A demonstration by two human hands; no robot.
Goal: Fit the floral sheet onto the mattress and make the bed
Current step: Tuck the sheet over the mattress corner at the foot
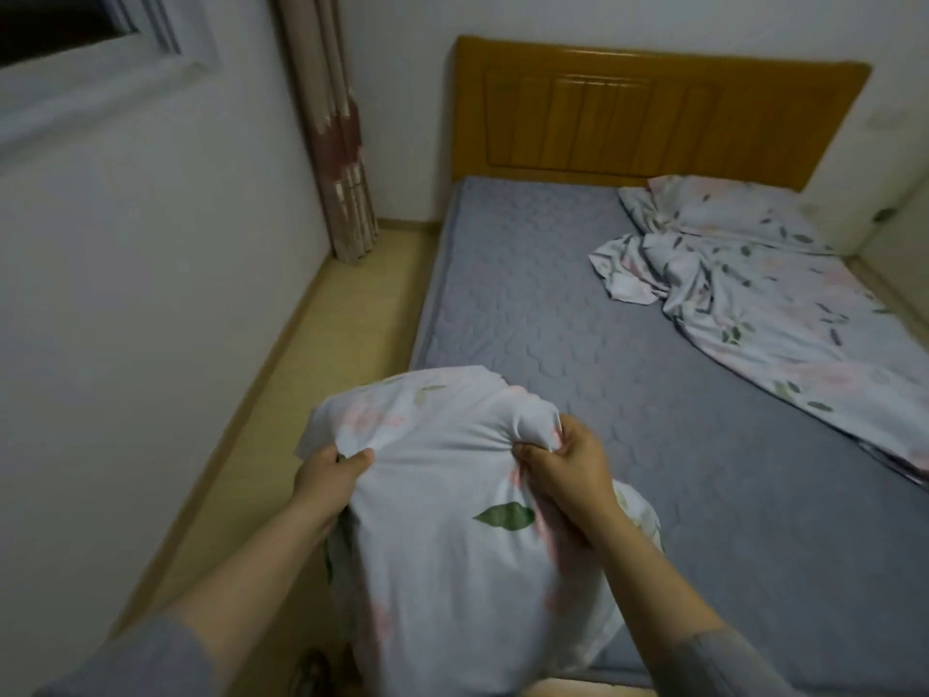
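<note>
Gripping with left hand (pixel 332 470) and right hand (pixel 563 465), fingers curled into floral sheet (pixel 452 586), held above near left corner of grey mattress (pixel 528 294). Crumpled floral bedding (pixel 764 304) far right, below headboard (pixel 653 108).

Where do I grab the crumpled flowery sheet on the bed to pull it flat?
I'd pinch the floral sheet by its loose corner flap, reaching across the bare grey mattress from the left; that corner sticks out free, while the rest bunches toward the wall.
</note>
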